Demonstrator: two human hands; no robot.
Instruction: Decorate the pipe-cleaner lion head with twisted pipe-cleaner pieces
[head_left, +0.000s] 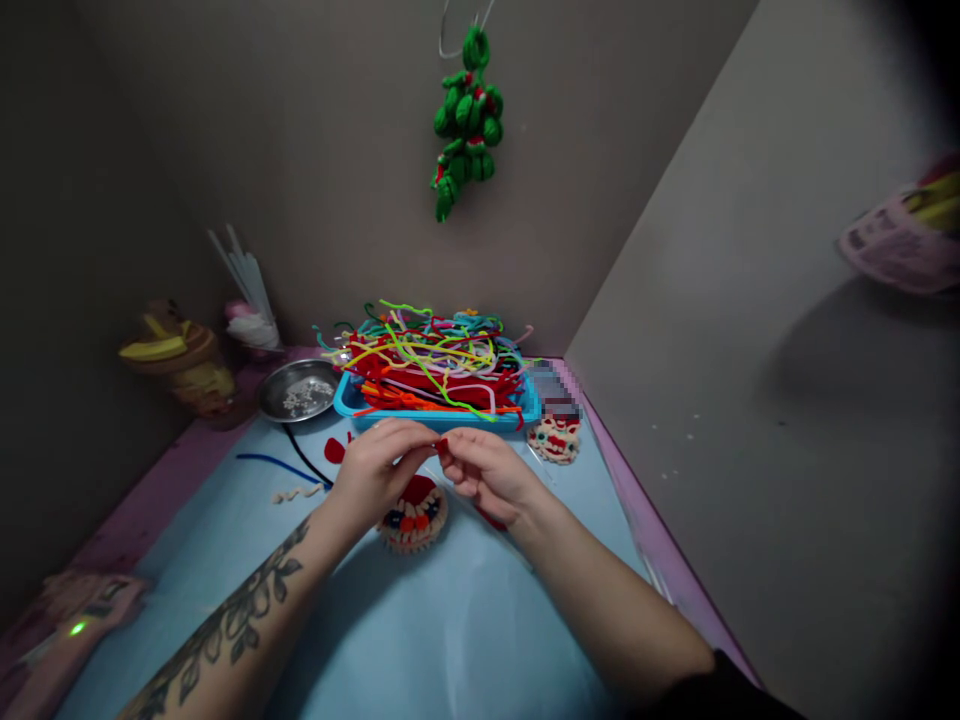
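Observation:
My left hand (pixel 379 470) and my right hand (pixel 484 472) meet above the light blue table top (pixel 450 620), fingertips pinched together on a small red piece (pixel 442 445) between them. Just under the hands lies a round cream and red pipe-cleaner figure (pixel 412 515) with small coloured beads. Behind the hands a blue tray (pixel 442 412) is heaped with pipe cleaners (pixel 431 360) in many colours. A second cream and red figure (pixel 556 438) sits to the right of the tray.
A metal bowl (pixel 298 390) stands left of the tray, with dark blue and black pipe cleaners (pixel 289 462) lying in front of it. A green pipe-cleaner ornament (pixel 466 125) hangs on the back wall. Cups (pixel 180 365) stand at the far left. A pink basket (pixel 904 240) hangs on the right wall.

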